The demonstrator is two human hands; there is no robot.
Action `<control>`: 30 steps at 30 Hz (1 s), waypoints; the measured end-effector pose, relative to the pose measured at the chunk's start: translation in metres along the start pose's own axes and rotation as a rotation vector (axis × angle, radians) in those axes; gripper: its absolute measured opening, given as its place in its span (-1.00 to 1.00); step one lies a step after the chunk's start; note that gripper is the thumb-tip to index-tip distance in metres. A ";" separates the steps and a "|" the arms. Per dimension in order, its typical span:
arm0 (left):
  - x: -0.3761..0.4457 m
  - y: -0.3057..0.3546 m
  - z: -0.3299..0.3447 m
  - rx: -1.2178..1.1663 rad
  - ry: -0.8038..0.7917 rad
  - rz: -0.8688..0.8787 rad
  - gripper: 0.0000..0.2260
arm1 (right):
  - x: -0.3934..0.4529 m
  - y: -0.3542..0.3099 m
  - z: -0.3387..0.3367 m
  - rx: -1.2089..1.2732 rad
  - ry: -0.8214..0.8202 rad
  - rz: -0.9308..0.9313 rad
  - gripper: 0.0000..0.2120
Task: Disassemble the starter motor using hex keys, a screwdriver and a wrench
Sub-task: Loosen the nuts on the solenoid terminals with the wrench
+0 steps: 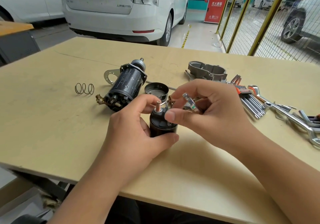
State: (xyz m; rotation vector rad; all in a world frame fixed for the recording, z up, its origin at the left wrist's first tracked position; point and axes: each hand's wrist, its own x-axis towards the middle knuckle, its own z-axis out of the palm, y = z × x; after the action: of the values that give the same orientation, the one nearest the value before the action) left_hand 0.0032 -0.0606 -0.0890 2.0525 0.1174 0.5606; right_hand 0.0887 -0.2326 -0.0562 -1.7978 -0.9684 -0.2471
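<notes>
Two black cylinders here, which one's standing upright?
The small black cylinder gripped by the left hand; the bigger motor body lies on its side behind.

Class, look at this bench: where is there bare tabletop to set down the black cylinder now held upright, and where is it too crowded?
Free: the tabletop left of the left hand, in front of the spring, and the near strip between the forearms. Crowded: behind the hands, around the motor body, round cap and grey housing, and the right side with hex keys and wrenches.
</notes>
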 end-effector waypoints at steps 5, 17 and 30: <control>0.000 0.000 0.000 -0.002 0.004 -0.004 -0.42 | 0.002 0.001 -0.001 -0.028 -0.028 0.056 -0.80; 0.000 -0.001 0.000 -0.012 -0.004 -0.009 -0.43 | 0.001 0.002 0.002 -0.005 -0.059 0.017 -0.88; -0.001 0.001 0.000 -0.009 -0.018 -0.007 -0.42 | 0.003 0.002 -0.001 -0.064 -0.093 -0.021 -0.87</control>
State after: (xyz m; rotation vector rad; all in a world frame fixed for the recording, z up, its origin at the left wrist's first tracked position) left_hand 0.0024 -0.0618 -0.0883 2.0477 0.1115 0.5366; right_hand 0.0920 -0.2325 -0.0555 -1.8721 -1.0559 -0.2109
